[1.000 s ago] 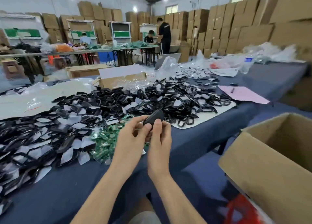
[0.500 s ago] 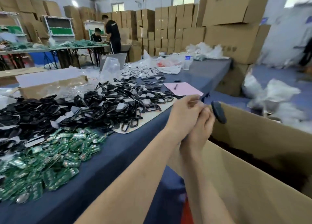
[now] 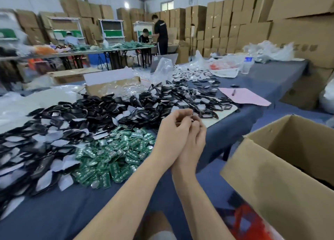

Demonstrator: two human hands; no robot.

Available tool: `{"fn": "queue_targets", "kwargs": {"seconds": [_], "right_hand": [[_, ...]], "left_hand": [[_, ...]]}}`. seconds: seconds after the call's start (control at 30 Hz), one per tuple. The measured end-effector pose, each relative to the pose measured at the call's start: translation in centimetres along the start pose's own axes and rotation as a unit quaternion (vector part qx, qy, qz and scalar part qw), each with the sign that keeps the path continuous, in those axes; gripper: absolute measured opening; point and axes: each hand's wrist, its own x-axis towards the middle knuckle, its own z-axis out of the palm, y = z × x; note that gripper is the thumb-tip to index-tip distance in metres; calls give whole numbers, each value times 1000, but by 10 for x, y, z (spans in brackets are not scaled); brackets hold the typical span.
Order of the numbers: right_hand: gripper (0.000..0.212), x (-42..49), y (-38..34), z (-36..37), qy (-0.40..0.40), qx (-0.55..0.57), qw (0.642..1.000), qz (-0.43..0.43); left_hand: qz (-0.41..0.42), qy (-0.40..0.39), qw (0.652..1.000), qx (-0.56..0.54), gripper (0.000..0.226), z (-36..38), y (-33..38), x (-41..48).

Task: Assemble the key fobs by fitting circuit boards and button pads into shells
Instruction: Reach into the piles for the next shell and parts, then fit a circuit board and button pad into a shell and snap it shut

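Observation:
My left hand [image 3: 172, 131] and my right hand [image 3: 197, 140] are side by side and touching above the table's front edge, fingers loosely curled. No key fob shows in either hand. Just left of them lies a heap of green circuit boards [image 3: 115, 154]. A large pile of black shells and white backing pieces [image 3: 72, 116] spreads across the blue table cloth [image 3: 54, 212] to the left and behind. Whether any button pads are among them I cannot tell.
An open cardboard box [image 3: 271, 185] stands low at my right. A pink paper with a pen [image 3: 244, 96] and a water bottle [image 3: 247, 64] lie farther back on the table. Plastic bags and another carton [image 3: 112, 87] sit behind the pile. Two people work at a far table.
Both hands held a black fob, swung right over the cardboard box, and have come back over the table edge without it. The view has turned back left.

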Motion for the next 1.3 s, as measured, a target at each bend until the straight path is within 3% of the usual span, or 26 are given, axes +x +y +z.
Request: {"fn": "queue_targets", "kwargs": {"seconds": [0.23, 0.37, 0.5, 0.63, 0.77, 1.1, 1.3], "right_hand": [[23, -89, 77, 88, -194, -86, 976, 50], [22, -129, 123, 112, -341, -169, 920, 91], [21, -148, 165, 124, -424, -265, 862, 82], [29, -141, 183, 144, -414, -296, 859, 51], [30, -117, 188, 171, -377, -297, 877, -3], [28, -88, 213, 193, -380, -295, 876, -19], [28, -87, 218, 191, -380, -291, 878, 15]], "left_hand": [[6, 186, 980, 69, 24, -153, -22, -37], [-32, 250, 958, 140, 30, -232, -48, -72], [-68, 285, 917, 270, 32, -283, -87, -100], [-58, 293, 844, 446, 23, -311, -115, -102], [-51, 294, 791, 534, 22, -328, -111, -75], [-28, 316, 745, 587, 18, -350, -122, -63], [-47, 294, 746, 596, 20, -349, -126, -66]]}}
